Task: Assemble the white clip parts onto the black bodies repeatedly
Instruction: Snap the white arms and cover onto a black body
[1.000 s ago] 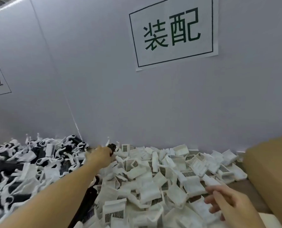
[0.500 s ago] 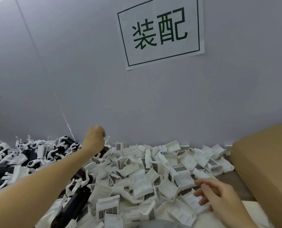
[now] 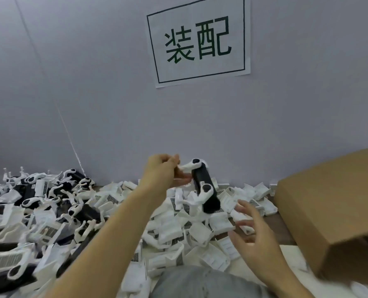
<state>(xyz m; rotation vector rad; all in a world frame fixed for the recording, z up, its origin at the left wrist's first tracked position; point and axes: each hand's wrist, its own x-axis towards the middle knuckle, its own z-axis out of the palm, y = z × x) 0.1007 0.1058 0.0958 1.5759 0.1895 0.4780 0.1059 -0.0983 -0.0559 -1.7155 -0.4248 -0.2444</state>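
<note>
Head view shows a black body (image 3: pixel 204 188) held up above the clip pile (image 3: pixel 178 229), white arms already on it. The left hand (image 3: pixel 164 172) pinches its upper white arm. Below the body, the right hand (image 3: pixel 250 235) hovers open over the pile, holding nothing. I'd judge a pickup under way: next, choose one clip and press it on.

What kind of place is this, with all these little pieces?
Probably a factory assembly bench: heaps of white clip parts and black bodies, a cardboard box, and a wall sign reading "assembly" in Chinese.
</note>
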